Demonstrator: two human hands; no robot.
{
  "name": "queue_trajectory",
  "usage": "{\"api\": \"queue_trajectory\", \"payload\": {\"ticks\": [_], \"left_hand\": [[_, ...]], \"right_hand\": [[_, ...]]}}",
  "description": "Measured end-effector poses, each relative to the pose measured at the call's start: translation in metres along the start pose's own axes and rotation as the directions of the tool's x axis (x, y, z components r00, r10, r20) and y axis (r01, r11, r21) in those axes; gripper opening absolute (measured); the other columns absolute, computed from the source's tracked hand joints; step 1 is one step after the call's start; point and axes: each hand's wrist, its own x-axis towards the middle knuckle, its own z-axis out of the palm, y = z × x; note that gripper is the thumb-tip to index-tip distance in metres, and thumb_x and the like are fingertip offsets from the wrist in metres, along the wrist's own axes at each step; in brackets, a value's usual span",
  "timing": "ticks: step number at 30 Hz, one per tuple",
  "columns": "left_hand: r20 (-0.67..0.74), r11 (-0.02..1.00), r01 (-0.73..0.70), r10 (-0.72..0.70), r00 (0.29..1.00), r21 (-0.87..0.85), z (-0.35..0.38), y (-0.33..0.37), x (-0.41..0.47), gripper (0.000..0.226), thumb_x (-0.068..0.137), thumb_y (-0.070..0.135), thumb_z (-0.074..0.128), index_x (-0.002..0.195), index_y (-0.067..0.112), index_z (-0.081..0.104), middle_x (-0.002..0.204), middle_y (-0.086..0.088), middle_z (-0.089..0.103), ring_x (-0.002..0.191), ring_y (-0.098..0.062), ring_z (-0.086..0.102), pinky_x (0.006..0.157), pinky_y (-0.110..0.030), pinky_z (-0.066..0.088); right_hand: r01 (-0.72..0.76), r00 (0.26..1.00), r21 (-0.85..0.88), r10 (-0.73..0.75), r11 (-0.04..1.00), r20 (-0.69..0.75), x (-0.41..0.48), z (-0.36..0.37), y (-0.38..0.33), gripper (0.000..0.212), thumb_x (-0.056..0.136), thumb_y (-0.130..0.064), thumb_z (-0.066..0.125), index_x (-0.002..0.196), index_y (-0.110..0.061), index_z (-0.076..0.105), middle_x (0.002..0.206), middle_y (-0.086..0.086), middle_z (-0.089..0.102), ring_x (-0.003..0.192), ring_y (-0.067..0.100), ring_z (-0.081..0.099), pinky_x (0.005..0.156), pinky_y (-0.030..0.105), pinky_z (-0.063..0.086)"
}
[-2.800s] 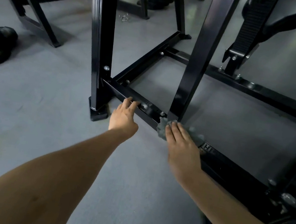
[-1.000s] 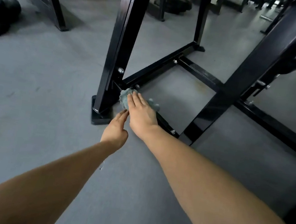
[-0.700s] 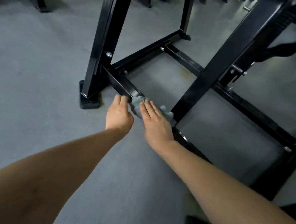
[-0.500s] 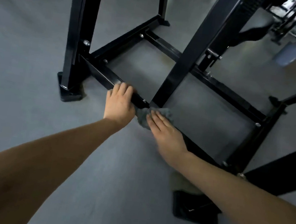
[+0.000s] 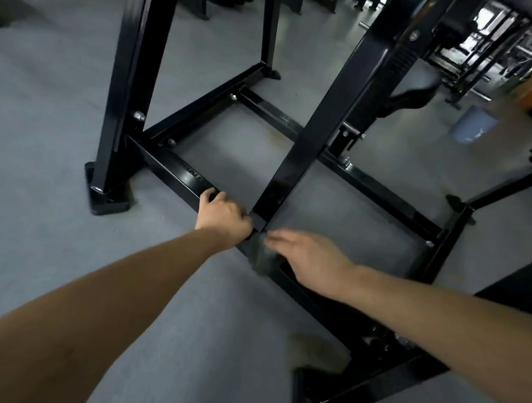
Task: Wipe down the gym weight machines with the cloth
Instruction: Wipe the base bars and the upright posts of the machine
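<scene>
Because I am crouched low over the floor [image 5: 45,145], the black weight machine [image 5: 136,49] fills my view from above, and I work on its lowest part. The near base rail [image 5: 173,174] is what I am cleaning; its long axis runs from the foot plate [image 5: 108,194] at the far left, slanting down toward me to the right. A slanted post [image 5: 314,130] rises from the middle of that rail and leans away to the upper right. My left hand [image 5: 223,217] grips the rail just left of the post's base, fingers curled over its top edge, which I judge is there to steady me while I lean in. My right hand [image 5: 312,263] lies just right of the post, fingers stretched out and pointing left toward it, pressing flat rather than clutching, though it is blurred. Under its fingers sits the cloth [image 5: 260,258], a grey bunch draped over the rail's top and near face beside the post's foot; being crumpled and blurred, it shows no clear long axis of its own.
</scene>
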Motion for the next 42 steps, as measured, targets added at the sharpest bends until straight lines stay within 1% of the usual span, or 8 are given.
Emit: {"api": "queue_trajectory", "payload": {"ticks": [6, 12, 16, 20, 27, 31, 38, 42], "left_hand": [[-0.081, 0.991, -0.100, 0.093, 0.992, -0.087, 0.005, -0.006, 0.000, 0.029, 0.097, 0.034, 0.039, 0.104, 0.023, 0.064, 0.112, -0.002, 0.068, 0.128, -0.021, 0.048, 0.125, -0.043, 0.010], [0.042, 0.972, -0.223, 0.226, 0.973, -0.074, -0.002, -0.027, -0.012, 0.041, 0.105, 0.028, 0.040, 0.142, 0.026, 0.055, 0.145, 0.002, 0.055, 0.146, -0.019, 0.038, 0.128, -0.042, 0.012], [0.037, 0.972, -0.206, 0.211, 0.977, -0.111, -0.012, -0.026, -0.014, 0.045, 0.100, 0.016, 0.044, 0.142, 0.024, 0.056, 0.146, 0.001, 0.056, 0.143, -0.019, 0.041, 0.126, -0.040, 0.021], [0.032, 0.989, -0.076, 0.080, 0.996, -0.125, -0.014, -0.013, -0.019, 0.045, 0.096, 0.018, 0.045, 0.138, 0.024, 0.060, 0.145, -0.002, 0.058, 0.140, -0.024, 0.044, 0.122, -0.039, 0.029], [0.062, 0.993, 0.073, -0.068, 0.996, -0.088, -0.021, 0.012, -0.019, 0.030, 0.100, 0.041, 0.050, 0.119, 0.022, 0.064, 0.129, -0.004, 0.062, 0.125, -0.027, 0.052, 0.105, -0.038, 0.039], [0.107, 0.938, 0.134, -0.105, 0.989, -0.318, -0.039, 0.022, -0.018, 0.052, 0.094, 0.034, 0.059, 0.145, 0.031, 0.048, 0.140, 0.001, 0.060, 0.126, -0.024, 0.057, 0.103, -0.035, 0.048], [-0.018, 0.847, 0.088, -0.115, 0.993, -0.524, -0.062, 0.053, -0.033, 0.067, 0.085, 0.023, 0.058, 0.150, 0.033, 0.043, 0.146, 0.000, 0.050, 0.138, -0.023, 0.048, 0.114, -0.038, 0.041], [-0.060, 0.825, 0.053, -0.104, 0.993, -0.563, -0.067, 0.059, -0.029, 0.070, 0.090, 0.013, 0.060, 0.154, 0.033, 0.040, 0.150, 0.005, 0.046, 0.140, -0.020, 0.045, 0.112, -0.038, 0.043]], "right_hand": [[-0.066, 0.958, -0.409, -0.056, 0.910, -0.280, 0.071, -0.049, 0.061, 0.049, 0.073, 0.003, 0.075, 0.120, -0.008, 0.067, 0.117, 0.010, 0.062, 0.107, 0.031, 0.059, 0.078, 0.043, 0.056], [0.128, 0.990, -0.597, -0.136, 0.792, 0.032, 0.095, 0.029, 0.059, 0.053, 0.089, -0.012, 0.039, 0.136, -0.008, 0.063, 0.141, 0.010, 0.059, 0.137, 0.030, 0.047, 0.116, 0.041, 0.037], [0.305, 0.952, -0.634, -0.217, 0.711, 0.215, 0.099, 0.070, 0.064, 0.036, 0.078, -0.028, 0.086, 0.113, -0.019, 0.081, 0.133, 0.000, 0.069, 0.136, 0.022, 0.056, 0.117, 0.034, 0.031], [0.440, 0.891, -0.627, -0.399, 0.643, 0.216, 0.087, 0.075, 0.082, 0.039, 0.079, -0.015, 0.086, 0.117, -0.010, 0.077, 0.132, 0.003, 0.070, 0.133, 0.022, 0.060, 0.118, 0.037, 0.042], [0.076, 0.963, -0.717, -0.238, 0.693, -0.129, 0.057, 0.010, 0.118, 0.070, 0.096, -0.016, 0.027, 0.163, -0.004, 0.013, 0.172, 0.015, 0.007, 0.161, 0.030, 0.003, 0.131, 0.046, 0.002], [-0.176, 0.928, -0.614, -0.079, 0.769, -0.364, 0.070, -0.021, 0.117, 0.073, 0.093, -0.015, 0.035, 0.163, -0.001, 0.016, 0.172, 0.018, 0.009, 0.160, 0.034, 0.002, 0.130, 0.050, 0.005], [0.181, 0.983, -0.709, -0.155, 0.681, 0.101, 0.063, 0.040, 0.074, 0.062, 0.086, -0.025, 0.064, 0.146, -0.010, 0.058, 0.157, 0.011, 0.049, 0.151, 0.029, 0.038, 0.121, 0.042, -0.010], [0.061, 0.983, -0.729, -0.169, 0.681, -0.076, 0.057, 0.012, 0.089, 0.067, 0.089, -0.031, 0.067, 0.151, -0.009, 0.053, 0.160, 0.011, 0.045, 0.151, 0.027, 0.038, 0.130, 0.043, -0.004]]}}
